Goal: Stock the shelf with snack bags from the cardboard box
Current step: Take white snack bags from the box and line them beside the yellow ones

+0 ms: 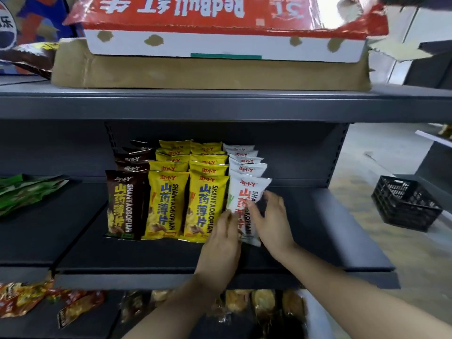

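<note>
On the dark middle shelf (318,241) stand rows of snack bags: a brown row (124,204), two yellow rows (166,204) and a white row. The front white bag (244,199) stands upright between my hands. My left hand (220,243) presses its left lower edge with fingers together. My right hand (271,221) lies flat against its right side, fingers spread. Neither hand wraps fully around the bag. A brown cardboard box (195,72) sits on the top shelf with a red and white Red Bull carton (220,28) on it.
Green bags (27,192) lie on the shelf at the left. Red and brown snack packs (49,304) fill the shelf below. A black plastic crate (406,201) stands on the floor at the right. Bare shelf lies to the right of the white row.
</note>
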Available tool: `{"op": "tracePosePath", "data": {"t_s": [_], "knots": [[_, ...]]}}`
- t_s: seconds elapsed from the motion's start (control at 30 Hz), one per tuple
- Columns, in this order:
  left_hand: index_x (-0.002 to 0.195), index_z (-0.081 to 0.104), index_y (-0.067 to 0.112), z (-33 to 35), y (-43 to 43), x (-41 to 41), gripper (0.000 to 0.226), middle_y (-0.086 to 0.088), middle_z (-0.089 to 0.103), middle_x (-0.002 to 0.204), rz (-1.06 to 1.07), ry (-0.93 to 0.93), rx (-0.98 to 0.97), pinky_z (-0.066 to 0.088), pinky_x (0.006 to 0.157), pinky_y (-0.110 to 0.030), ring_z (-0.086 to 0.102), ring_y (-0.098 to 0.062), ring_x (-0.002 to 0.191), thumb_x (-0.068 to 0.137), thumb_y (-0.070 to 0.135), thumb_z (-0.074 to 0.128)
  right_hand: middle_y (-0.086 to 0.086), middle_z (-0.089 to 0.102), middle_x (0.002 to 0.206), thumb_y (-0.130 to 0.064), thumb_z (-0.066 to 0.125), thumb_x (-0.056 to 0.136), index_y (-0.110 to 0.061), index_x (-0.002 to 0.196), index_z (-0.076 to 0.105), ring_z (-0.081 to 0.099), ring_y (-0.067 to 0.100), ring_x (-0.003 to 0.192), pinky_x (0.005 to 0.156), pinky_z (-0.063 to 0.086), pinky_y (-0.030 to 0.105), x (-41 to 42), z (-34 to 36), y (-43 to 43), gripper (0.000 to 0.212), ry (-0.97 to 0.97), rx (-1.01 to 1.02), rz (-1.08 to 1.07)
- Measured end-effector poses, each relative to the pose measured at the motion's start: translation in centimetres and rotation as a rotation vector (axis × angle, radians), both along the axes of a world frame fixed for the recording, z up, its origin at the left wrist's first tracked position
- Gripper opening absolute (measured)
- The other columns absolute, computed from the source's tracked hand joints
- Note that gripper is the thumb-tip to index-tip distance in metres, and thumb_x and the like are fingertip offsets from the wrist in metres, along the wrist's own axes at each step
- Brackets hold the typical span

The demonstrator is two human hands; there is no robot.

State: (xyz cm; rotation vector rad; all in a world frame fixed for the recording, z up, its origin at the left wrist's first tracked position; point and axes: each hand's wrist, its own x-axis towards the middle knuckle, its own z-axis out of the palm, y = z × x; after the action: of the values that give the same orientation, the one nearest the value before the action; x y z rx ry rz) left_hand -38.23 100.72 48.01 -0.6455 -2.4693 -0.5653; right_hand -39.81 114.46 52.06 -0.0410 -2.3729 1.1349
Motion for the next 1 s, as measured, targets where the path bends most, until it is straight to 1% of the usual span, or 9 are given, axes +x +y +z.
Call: {"op": "tracePosePath", "data": {"t_s": [0.07, 0.17, 0.27, 0.37, 0.57, 0.67, 0.8, 0.9, 1.0], "knots": [[0.125, 0.032, 0.010, 0.3, 1.8, -0.6, 0.077, -0.019, 0.051, 0.118, 0.074, -0.083, 0.155, 0.054, 0.087, -0.041, 0.057, -0.036, 0.107, 0.065, 0.010, 0.081, 0.008, 0.056, 0.111, -0.040, 0.055, 0.092, -0.007, 0.110, 0.057, 0.053, 0.012, 0.098, 0.074, 0.039, 0.009, -1.2, 1.0, 0.1, 0.038, -0.016, -0.122, 0.001], [0.117, 0.033, 0.012, 0.8, 3.8, -1.1, 0.082, -0.016, 0.052, 0.106, 0.189, -0.089, 0.267, 0.055, 0.078, -0.039, 0.057, -0.032, 0.097, 0.057, 0.025, 0.088, 0.010, 0.060, 0.102, -0.043, 0.052, 0.093, -0.004, 0.099, 0.053, 0.061, 0.021, 0.090, 0.076, 0.050, 0.036, -2.9, 2.4, -0.1, 0.040, -0.065, -0.202, -0.027], [0.121, 0.035, 0.007, 1.2, 5.1, -1.1, 0.096, -0.015, 0.054, 0.103, 0.305, -0.115, 0.304, 0.055, 0.075, -0.038, 0.059, -0.031, 0.092, 0.047, 0.029, 0.092, 0.015, 0.065, 0.097, -0.035, 0.044, 0.099, -0.007, 0.093, 0.050, 0.062, 0.032, 0.089, 0.074, 0.050, 0.041, -4.0, 3.3, 0.4, 0.030, -0.072, -0.106, -0.101], [0.126, 0.039, 0.002, 0.6, 5.8, -1.0, 0.112, -0.014, 0.056, 0.100, 0.387, -0.140, 0.259, 0.055, 0.069, -0.037, 0.061, -0.030, 0.087, 0.035, 0.037, 0.093, 0.012, 0.068, 0.088, -0.030, 0.043, 0.099, -0.005, 0.091, 0.058, 0.063, 0.032, 0.081, 0.070, 0.052, 0.043, -4.8, 3.9, 1.4, 0.030, -0.002, 0.018, -0.088], [0.128, 0.036, 0.004, -0.5, 6.1, -1.1, 0.114, -0.014, 0.056, 0.102, 0.405, -0.144, 0.273, 0.056, 0.070, -0.040, 0.061, -0.032, 0.090, 0.036, 0.042, 0.092, 0.005, 0.063, 0.074, -0.026, 0.047, 0.099, -0.011, 0.076, 0.054, 0.057, 0.020, 0.066, 0.057, 0.042, 0.031, -5.7, 4.1, 2.0, 0.029, -0.007, -0.071, -0.008], [0.134, 0.029, 0.006, -0.7, 6.1, -1.0, 0.112, -0.015, 0.053, 0.111, 0.374, -0.141, 0.293, 0.053, 0.081, -0.041, 0.057, -0.032, 0.101, 0.047, 0.039, 0.090, 0.004, 0.063, 0.086, -0.033, 0.047, 0.098, -0.012, 0.086, 0.053, 0.059, 0.016, 0.075, 0.064, 0.045, 0.030, -5.7, 3.4, 2.0, 0.025, -0.018, -0.170, 0.038], [0.149, 0.015, 0.007, -1.2, 6.0, -0.9, 0.097, -0.013, 0.035, 0.141, 0.263, -0.171, 0.402, 0.031, 0.109, -0.035, 0.033, -0.027, 0.133, 0.076, 0.029, 0.076, 0.004, 0.065, 0.108, -0.054, 0.057, 0.086, -0.011, 0.109, 0.055, 0.066, 0.011, 0.094, 0.080, 0.056, 0.032, -4.7, 0.7, 1.8, 0.048, -0.099, -0.394, 0.166], [0.150, 0.014, 0.011, -1.3, 5.6, -1.0, 0.083, -0.009, 0.030, 0.150, 0.203, -0.115, 0.423, 0.024, 0.112, -0.030, 0.028, -0.022, 0.140, 0.086, 0.022, 0.066, -0.002, 0.066, 0.105, -0.041, 0.051, 0.095, -0.011, 0.118, 0.047, 0.065, 0.004, 0.088, 0.064, 0.053, 0.013, -3.3, -0.4, 1.3, 0.038, -0.299, -0.510, 0.291], [0.151, 0.011, 0.016, -0.9, 5.4, -0.9, 0.079, -0.006, 0.025, 0.154, 0.164, -0.171, 0.482, 0.028, 0.115, -0.034, 0.023, -0.019, 0.143, 0.089, 0.017, 0.061, -0.005, 0.067, 0.101, -0.039, 0.043, 0.099, -0.013, 0.121, 0.049, 0.065, 0.002, 0.086, 0.058, 0.049, 0.008, -2.7, -0.9, 0.8, 0.035, -0.339, -0.558, 0.358]]}}
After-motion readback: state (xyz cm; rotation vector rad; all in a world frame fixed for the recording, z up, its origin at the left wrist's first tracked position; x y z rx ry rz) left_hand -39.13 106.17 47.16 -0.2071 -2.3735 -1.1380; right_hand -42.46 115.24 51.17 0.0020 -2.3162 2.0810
